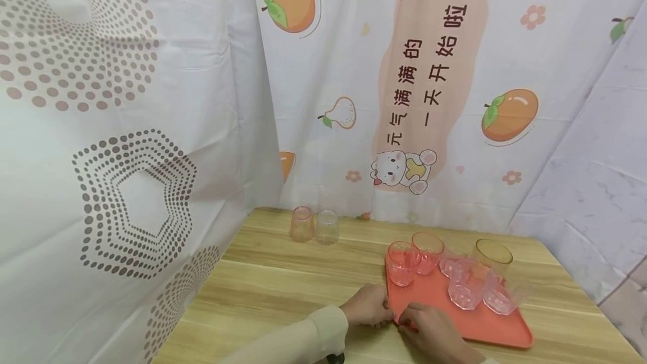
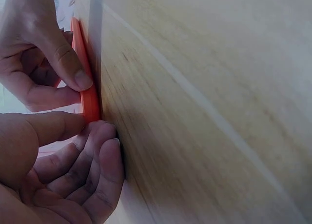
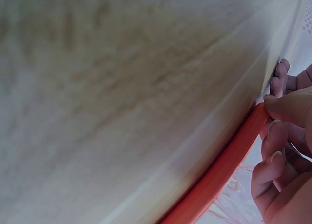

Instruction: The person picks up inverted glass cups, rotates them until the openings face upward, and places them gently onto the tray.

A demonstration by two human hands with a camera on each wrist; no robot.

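Observation:
Both hands are at the near left corner of a red-orange tray (image 1: 429, 292). My left hand (image 1: 370, 305) pinches that corner; in the left wrist view its thumb lies against the rim and its fingertips sit at the edge beside the tabletop. Just to the right, my right hand (image 1: 429, 327) grips the near rim, thumb on the outer side. Several see-through cups are on the tray: a pink cup (image 1: 402, 265) at the left, another pink cup (image 1: 427, 254) behind it, an amber-rimmed cup (image 1: 492, 257) at the back right, and clear pinkish cups (image 1: 465, 294) between, overlapping one another.
A pink cup (image 1: 302, 226) and a clear cup (image 1: 327, 229) stand side by side at the back left of the wooden table (image 1: 283, 280). Printed curtains (image 1: 323, 150) hang behind the table and along its left side.

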